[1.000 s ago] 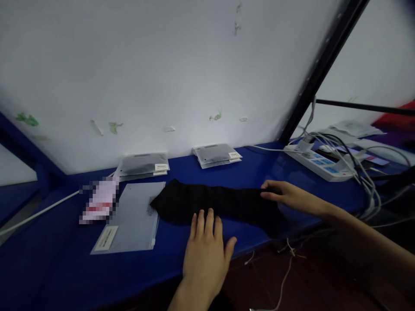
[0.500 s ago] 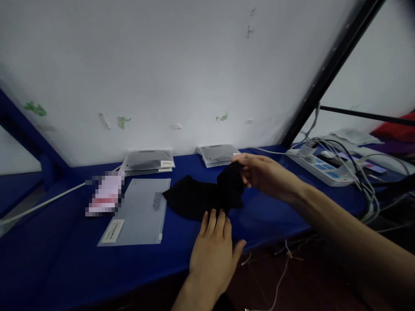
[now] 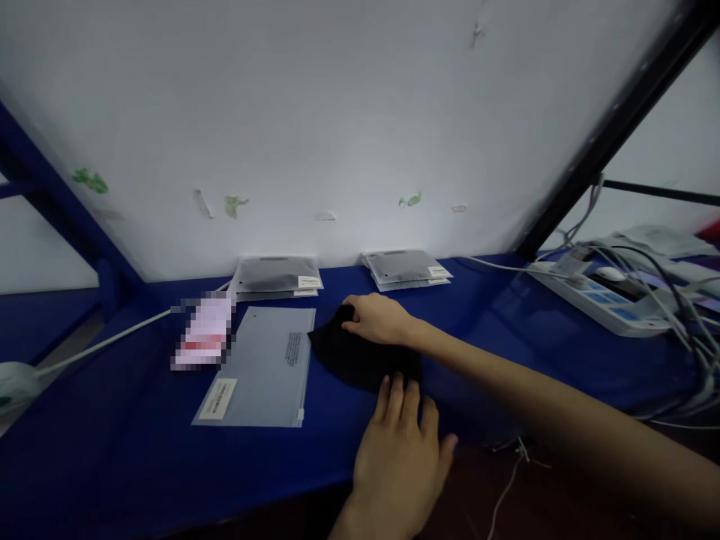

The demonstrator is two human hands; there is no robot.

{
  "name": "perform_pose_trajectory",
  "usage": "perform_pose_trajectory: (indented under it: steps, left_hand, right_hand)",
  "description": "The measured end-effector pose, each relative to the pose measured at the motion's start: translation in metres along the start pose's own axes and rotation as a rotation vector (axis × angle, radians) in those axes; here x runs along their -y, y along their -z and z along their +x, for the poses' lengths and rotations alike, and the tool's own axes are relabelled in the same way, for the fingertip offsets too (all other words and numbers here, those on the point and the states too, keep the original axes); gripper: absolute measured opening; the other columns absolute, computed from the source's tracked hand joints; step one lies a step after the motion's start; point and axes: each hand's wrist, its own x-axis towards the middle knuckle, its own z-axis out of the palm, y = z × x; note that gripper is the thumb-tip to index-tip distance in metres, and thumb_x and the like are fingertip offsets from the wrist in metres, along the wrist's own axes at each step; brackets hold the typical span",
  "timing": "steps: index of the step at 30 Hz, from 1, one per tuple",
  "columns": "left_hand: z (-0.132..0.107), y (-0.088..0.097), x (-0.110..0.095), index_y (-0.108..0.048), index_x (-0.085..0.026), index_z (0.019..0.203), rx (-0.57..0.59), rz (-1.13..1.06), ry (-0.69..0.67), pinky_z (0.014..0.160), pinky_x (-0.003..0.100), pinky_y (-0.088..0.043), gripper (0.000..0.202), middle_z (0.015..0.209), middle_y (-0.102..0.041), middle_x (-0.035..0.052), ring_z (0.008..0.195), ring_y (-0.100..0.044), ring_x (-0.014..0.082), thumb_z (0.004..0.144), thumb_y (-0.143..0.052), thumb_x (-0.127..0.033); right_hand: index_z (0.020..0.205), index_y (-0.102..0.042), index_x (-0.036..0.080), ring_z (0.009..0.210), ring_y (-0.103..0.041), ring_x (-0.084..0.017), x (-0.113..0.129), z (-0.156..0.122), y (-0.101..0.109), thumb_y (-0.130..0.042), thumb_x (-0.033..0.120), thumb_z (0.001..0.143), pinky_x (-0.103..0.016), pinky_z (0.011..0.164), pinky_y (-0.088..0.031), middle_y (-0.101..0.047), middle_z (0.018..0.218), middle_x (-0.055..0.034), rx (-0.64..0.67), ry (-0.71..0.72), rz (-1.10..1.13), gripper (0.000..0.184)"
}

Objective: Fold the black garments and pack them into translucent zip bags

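Both hands press, seemingly, the folded black cloth (image 3: 360,358)

A black knitted fabric piece (image 3: 360,360), soft and dark enough that its surface detail cannot be made out, lies folded into a compact, roughly flat bundle on the blue tabletop (image 3: 112,450), just right of a clear zip-top plastic bag (image 3: 264,367).

Left hand (image 3: 402,442) lies flat, fingers extended; right hand (image 3: 378,321) reaches across, palm down.
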Motion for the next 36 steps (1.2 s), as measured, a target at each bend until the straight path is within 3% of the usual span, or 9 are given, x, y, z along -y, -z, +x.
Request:
perform_pose_trajectory:
  steps: [3, 6, 11, 16, 18, 21, 26, 30, 36]
  left_hand:
    - [-0.003, 0.002, -0.001, -0.065, -0.012, 0.117, -0.025, -0.057, -0.039, 0.110, 0.043, -0.042, 0.041, 0.127, -0.065, 0.0142, 0.129, -0.052, 0.0288, 0.097, -0.048, -0.042]
    - [-0.006, 0.007, -0.001, -0.068, -0.014, 0.108, -0.009, -0.128, -0.082, 0.112, 0.040, -0.041, 0.036, 0.121, -0.069, 0.0096, 0.127, -0.054, 0.0254, 0.096, -0.051, -0.043]
    - [-0.011, 0.030, 0.019, -0.068, -0.018, 0.103, -0.060, -0.153, -0.092, 0.111, 0.043, -0.041, 0.031, 0.121, -0.070, 0.0053, 0.126, -0.055, 0.0240, 0.098, -0.047, -0.040]
    - [-0.011, 0.068, 0.073, -0.067, -0.018, 0.106, -0.086, 0.069, 0.278, 0.097, 0.049, -0.051, 0.031, 0.119, -0.069, 0.0099, 0.119, -0.059, 0.0292, 0.098, -0.042, -0.034]
    - [-0.011, 0.079, 0.093, -0.066, -0.014, 0.110, 0.006, 0.171, 0.456, 0.092, 0.051, -0.053, 0.036, 0.120, -0.067, 0.0136, 0.118, -0.058, 0.0331, 0.096, -0.043, -0.038]
    - [-0.010, 0.086, 0.112, -0.064, -0.012, 0.113, 0.172, 0.247, 0.549, 0.090, 0.051, -0.052, 0.039, 0.123, -0.065, 0.0159, 0.116, -0.057, 0.0347, 0.095, -0.042, -0.038]
    - [-0.001, 0.083, 0.117, -0.063, -0.016, 0.113, 0.280, 0.177, 0.434, 0.091, 0.045, -0.051, 0.034, 0.124, -0.063, 0.0122, 0.118, -0.056, 0.0295, 0.093, -0.037, -0.025]
    - [0.019, 0.078, 0.112, -0.064, -0.018, 0.101, 0.292, 0.051, 0.330, 0.085, 0.040, -0.052, 0.026, 0.110, -0.066, 0.0095, 0.108, -0.059, 0.0266, 0.089, -0.041, -0.018]
    - [0.048, 0.059, 0.111, -0.063, -0.020, 0.086, 0.196, -0.050, 0.259, 0.081, 0.038, -0.049, 0.016, 0.094, -0.066, 0.0053, 0.096, -0.059, 0.0245, 0.090, -0.048, -0.019]
  right_hand:
    - [0.130, -0.059, 0.017, 0.108, -0.059, -0.031, -0.010, -0.005, 0.007, -0.069, 0.027, 0.079, -0.043, 0.088, -0.049, -0.058, 0.124, -0.0194, -0.097, 0.209, -0.356, 0.053]
    - [0.132, -0.061, 0.021, 0.112, -0.058, -0.028, -0.032, -0.008, 0.015, -0.061, 0.021, 0.084, -0.043, 0.096, -0.046, -0.060, 0.124, -0.0145, 0.055, 0.385, -0.360, 0.048]
    - [0.129, -0.064, 0.020, 0.105, -0.062, -0.025, -0.083, -0.021, 0.029, -0.054, 0.024, 0.089, -0.040, 0.093, -0.048, -0.067, 0.115, -0.0122, 0.106, 0.359, -0.288, 0.041]
    - [0.123, -0.068, 0.023, 0.096, -0.065, -0.025, -0.117, -0.050, 0.039, -0.051, 0.034, 0.091, -0.041, 0.087, -0.049, -0.069, 0.107, -0.0103, 0.092, 0.199, -0.227, 0.038]
    - [0.118, -0.071, 0.025, 0.093, -0.066, -0.025, -0.124, -0.062, 0.041, -0.048, 0.040, 0.093, -0.041, 0.086, -0.050, -0.070, 0.106, -0.0093, 0.072, 0.133, -0.153, 0.037]
    - [0.111, -0.074, 0.026, 0.092, -0.067, -0.026, -0.130, -0.077, 0.039, -0.047, 0.045, 0.093, -0.041, 0.086, -0.050, -0.070, 0.106, -0.0086, 0.027, 0.070, -0.067, 0.038]
    - [0.117, -0.071, 0.025, 0.092, -0.068, -0.028, -0.135, -0.089, 0.034, -0.052, 0.046, 0.088, -0.042, 0.084, -0.051, -0.072, 0.106, -0.0089, -0.016, -0.034, -0.022, 0.040]
    - [0.114, -0.070, 0.022, 0.099, -0.067, -0.028, -0.133, -0.091, 0.035, -0.058, 0.043, 0.085, -0.040, 0.088, -0.051, -0.072, 0.111, -0.0085, 0.061, -0.104, 0.105, 0.038]
    - [0.099, -0.067, 0.022, 0.091, -0.065, -0.024, -0.119, -0.092, 0.038, -0.059, 0.036, 0.082, -0.036, 0.081, -0.050, -0.070, 0.100, -0.0068, 0.073, 0.025, 0.061, 0.022]
